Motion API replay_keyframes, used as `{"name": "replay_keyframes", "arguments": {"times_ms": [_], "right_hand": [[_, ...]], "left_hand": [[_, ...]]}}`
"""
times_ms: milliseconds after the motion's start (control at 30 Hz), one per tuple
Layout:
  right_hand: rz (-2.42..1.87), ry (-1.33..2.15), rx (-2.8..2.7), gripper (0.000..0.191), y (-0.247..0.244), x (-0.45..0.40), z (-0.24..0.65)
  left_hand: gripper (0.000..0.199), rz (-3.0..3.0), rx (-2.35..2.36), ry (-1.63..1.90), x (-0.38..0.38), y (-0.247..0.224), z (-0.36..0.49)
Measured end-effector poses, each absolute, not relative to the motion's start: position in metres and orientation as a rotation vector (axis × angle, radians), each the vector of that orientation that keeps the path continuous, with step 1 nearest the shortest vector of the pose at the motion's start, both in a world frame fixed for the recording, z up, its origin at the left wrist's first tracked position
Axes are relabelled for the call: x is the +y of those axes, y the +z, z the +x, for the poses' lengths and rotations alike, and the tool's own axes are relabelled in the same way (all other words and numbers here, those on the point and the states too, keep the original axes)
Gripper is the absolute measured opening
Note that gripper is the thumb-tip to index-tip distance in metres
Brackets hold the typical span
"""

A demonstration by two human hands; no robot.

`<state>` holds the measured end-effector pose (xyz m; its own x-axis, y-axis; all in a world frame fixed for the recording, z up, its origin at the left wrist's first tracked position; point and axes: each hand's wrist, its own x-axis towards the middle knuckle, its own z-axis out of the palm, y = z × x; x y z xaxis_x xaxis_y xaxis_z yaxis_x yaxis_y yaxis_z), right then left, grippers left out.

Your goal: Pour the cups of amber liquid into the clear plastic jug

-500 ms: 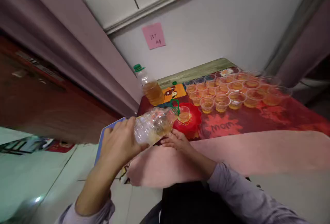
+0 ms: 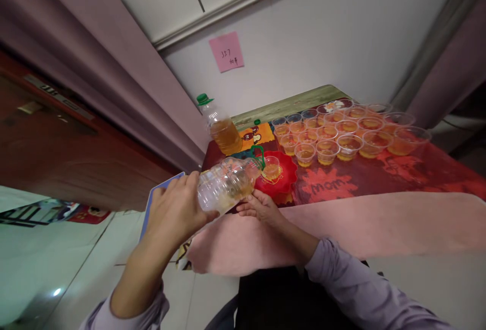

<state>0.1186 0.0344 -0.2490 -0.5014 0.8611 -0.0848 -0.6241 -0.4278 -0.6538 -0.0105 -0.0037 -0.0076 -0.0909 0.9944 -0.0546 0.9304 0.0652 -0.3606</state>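
My left hand (image 2: pixel 180 213) is wrapped round the base end of a clear plastic oil-type bottle (image 2: pixel 224 183), which lies tilted with its mouth to the right. Some pale yellow liquid is in it, and a green ring handle (image 2: pixel 258 154) is at its neck. The mouth is at the rim of a clear plastic cup (image 2: pixel 271 168) on a red scalloped plate (image 2: pixel 286 188). Below the bottle's shoulder is my right hand (image 2: pixel 261 208), fingers stretched out, the tips at the bottle's underside. Whether they bear its weight, I cannot tell.
Rows of clear cups (image 2: pixel 327 153) with amber liquid cover the table's right side. A larger bottle (image 2: pixel 226 135) of amber liquid, green-capped, stands at the back left. A loose green cap (image 2: pixel 257 122) lies nearby. A pink cloth (image 2: pixel 341 223) hangs along the front edge.
Hands, bottle and cup keep nearly the same positions. The view is sharper now.
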Motion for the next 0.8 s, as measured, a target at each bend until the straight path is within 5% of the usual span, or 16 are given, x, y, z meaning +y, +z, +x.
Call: {"name": "replay_keyframes", "arguments": {"times_ms": [800], "right_hand": [[-0.52, 2.045, -0.732, 0.066, -0.252, 0.0372, 0.1209]], "left_hand": [[0.073, -1.937, -2.194, 0.524, -0.0016, -0.0063, -0.0087]]}}
